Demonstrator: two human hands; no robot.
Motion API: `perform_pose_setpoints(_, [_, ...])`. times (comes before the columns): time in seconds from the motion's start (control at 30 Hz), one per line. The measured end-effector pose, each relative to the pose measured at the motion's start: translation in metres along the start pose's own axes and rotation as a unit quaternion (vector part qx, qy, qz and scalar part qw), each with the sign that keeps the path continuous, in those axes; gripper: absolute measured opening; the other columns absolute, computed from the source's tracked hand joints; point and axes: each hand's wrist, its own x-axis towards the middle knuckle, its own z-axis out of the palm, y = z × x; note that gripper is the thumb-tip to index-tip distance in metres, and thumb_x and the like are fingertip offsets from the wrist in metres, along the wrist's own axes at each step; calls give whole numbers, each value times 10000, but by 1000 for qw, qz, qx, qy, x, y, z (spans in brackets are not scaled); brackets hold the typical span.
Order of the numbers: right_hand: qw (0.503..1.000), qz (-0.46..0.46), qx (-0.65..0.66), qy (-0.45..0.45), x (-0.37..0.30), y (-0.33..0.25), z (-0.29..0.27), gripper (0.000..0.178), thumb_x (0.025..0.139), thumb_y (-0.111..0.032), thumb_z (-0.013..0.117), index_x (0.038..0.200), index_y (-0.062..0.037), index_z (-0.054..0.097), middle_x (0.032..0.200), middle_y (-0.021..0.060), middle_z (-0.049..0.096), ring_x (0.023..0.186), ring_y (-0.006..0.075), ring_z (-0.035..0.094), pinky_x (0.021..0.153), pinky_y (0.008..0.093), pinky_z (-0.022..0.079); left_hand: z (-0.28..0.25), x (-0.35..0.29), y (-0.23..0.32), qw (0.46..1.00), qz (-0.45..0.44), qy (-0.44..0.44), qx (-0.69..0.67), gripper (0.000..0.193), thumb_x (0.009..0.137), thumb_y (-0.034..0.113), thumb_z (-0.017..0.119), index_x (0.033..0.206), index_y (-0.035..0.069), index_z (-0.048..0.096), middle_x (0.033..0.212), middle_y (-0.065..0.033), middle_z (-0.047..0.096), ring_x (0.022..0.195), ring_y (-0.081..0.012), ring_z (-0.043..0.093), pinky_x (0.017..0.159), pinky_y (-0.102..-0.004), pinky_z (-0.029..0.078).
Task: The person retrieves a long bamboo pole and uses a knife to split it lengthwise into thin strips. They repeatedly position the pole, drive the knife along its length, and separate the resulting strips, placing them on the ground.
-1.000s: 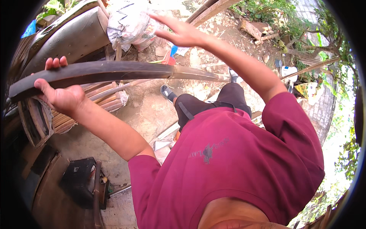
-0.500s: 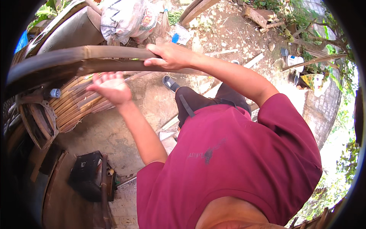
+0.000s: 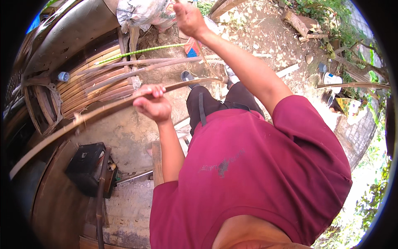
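My left hand (image 3: pixel 154 103) is closed around a long split bamboo strip (image 3: pixel 103 111), which bows across in front of me from the lower left to near my feet. The strip's near left part is blurred. My right hand (image 3: pixel 190 20) is raised at the top edge, away from this strip, with its fingers curled. What it holds, if anything, is hidden. A thin pale strip (image 3: pixel 207 64) shows below my right forearm, near the bamboo's far end; whether the two join I cannot tell.
More bamboo strips (image 3: pixel 149 66) and a green rod (image 3: pixel 145 52) lie over a slatted bamboo bench (image 3: pixel 99 79) holding a plastic bottle (image 3: pixel 63 76). A black box (image 3: pixel 85 168) stands lower left. Stuffed sacks (image 3: pixel 147 12) are at the top. A white bucket (image 3: pixel 331 81) stands right.
My right hand has come off the bamboo and moved up. My left hand, open before, now grips the strip, which has swung lower and nearer to me.
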Motion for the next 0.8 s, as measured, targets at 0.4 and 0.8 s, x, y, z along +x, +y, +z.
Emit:
perform_pose_setpoints(0.4, [907,-201,-351,117,34,134,-61,320,1029,-246,439,1085,-9,646,726,235,624,666,451,608,595,514,477,-8,-58,30,992,-12,116,56,540,957,675,416,846,158,520,593,30,399,509,-86,389,490,-236,372])
perform_pose_setpoints(0.8, [917,34,280,-282,-92,-76,64,486,1027,-364,508,1338,8,534,1077,190,646,973,297,648,876,396,511,-23,22,-24,991,23,100,81,647,1032,524,437,1406,-2,404,1097,-128,595,1013,-226,619,919,-387,510])
